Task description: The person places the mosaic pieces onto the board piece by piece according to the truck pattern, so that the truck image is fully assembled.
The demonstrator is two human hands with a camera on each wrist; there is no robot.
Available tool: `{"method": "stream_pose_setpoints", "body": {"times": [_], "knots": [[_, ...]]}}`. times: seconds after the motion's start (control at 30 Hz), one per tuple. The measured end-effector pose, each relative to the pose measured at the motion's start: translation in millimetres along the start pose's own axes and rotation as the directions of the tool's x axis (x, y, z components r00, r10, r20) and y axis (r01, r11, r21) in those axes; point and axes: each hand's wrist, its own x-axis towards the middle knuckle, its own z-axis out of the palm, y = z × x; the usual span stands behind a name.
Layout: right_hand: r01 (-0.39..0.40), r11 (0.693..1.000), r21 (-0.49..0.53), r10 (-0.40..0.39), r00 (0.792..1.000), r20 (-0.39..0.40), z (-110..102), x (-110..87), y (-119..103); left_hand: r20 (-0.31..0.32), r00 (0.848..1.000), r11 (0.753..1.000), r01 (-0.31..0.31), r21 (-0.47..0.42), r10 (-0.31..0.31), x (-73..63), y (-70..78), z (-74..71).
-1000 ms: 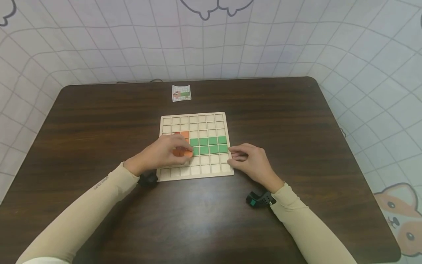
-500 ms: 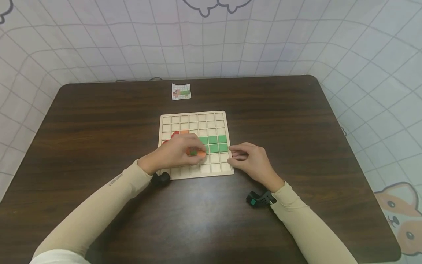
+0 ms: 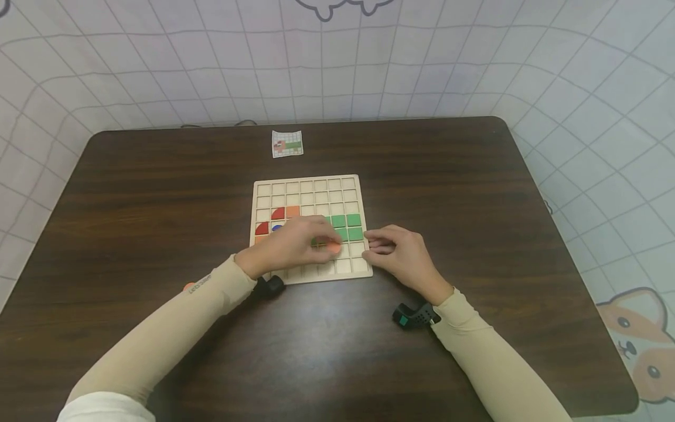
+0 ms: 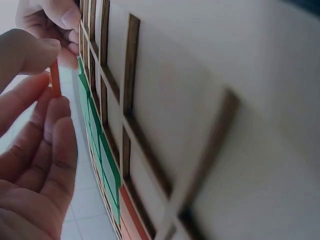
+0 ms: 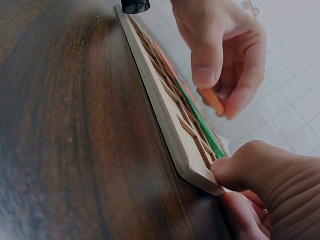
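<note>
A pale wooden grid board (image 3: 343,266) lies on the table, with green square tiles (image 3: 354,220) along its right part. Red quarter-round tiles (image 3: 262,228), an orange square tile (image 3: 292,212) and a partly covered blue piece (image 3: 277,227) sit in cells at the left. Over the board, my left hand (image 3: 297,243) pinches an orange tile (image 5: 212,101) between thumb and fingers, held apart from the grid. My left hand hides several middle cells. At the board's right edge my right hand (image 3: 403,256) grips the rim, thumb (image 5: 227,170) on top.
Behind the board lies a small printed card (image 3: 287,145) with a coloured grid pattern. An orange piece (image 3: 188,286) peeks out beside the left sleeve. A black wrist camera (image 3: 416,315) is strapped near the right hand. A gridded white curtain (image 3: 327,70) stands behind the table.
My left hand has moved right across the board with the orange tile, uncovering the red, orange and blue pieces at the left. My right hand stays at the board's edge.
</note>
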Motion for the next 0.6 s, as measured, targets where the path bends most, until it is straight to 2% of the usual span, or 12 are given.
{"method": "stream_pose_setpoints", "body": {"times": [0.2, 0.6], "knots": [[0.004, 1.0, 0.005, -0.004, 1.0, -0.001, 0.4, 0.5, -0.6, 0.021, 0.999, 0.999, 0.03, 0.038, -0.031, 6.5, 3.8, 4.0], [0.015, 1.0, 0.011, -0.015, 1.0, -0.002, 1.2, 0.7, 1.6, 0.03, 1.0, 0.996, -0.007, 0.091, 0.004, 15.2, 4.1, 10.6]]}}
